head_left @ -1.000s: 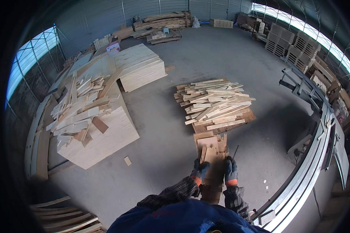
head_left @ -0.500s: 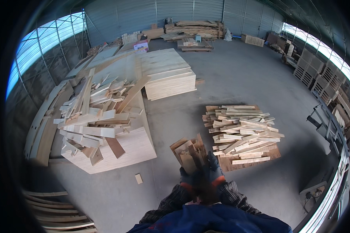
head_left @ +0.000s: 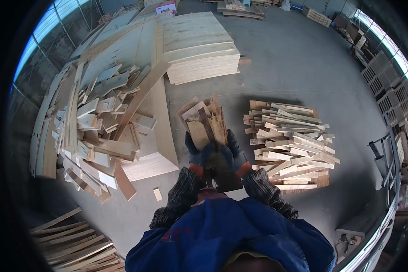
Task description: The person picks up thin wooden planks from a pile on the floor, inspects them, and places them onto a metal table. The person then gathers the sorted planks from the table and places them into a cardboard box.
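A bundle of short wooden boards (head_left: 196, 129), several with jagged, splintered ends, is clasped upright in front of my body. My left hand (head_left: 196, 152), in a dark glove with an orange cuff, wraps its left side. On the right side my right hand (head_left: 235, 152), gloved alike, presses against the boards. The lower end of the bundle sits in shadow close to my blue jacket. To the right of my hands lies a heap of narrow wooden strips (head_left: 294, 145) on a brown board.
At left, a jumble of loose offcuts (head_left: 99, 118) covers a stack of pale plywood sheets (head_left: 199, 63). One small wood block (head_left: 157, 194) lies on the floor. Curved slats (head_left: 77, 240) are at lower left. A metal frame (head_left: 387, 158) stands along the right side.
The view has tilted down and my hands show further up the picture. The bundle stays held between both hands, and more of its splintered ends now show.
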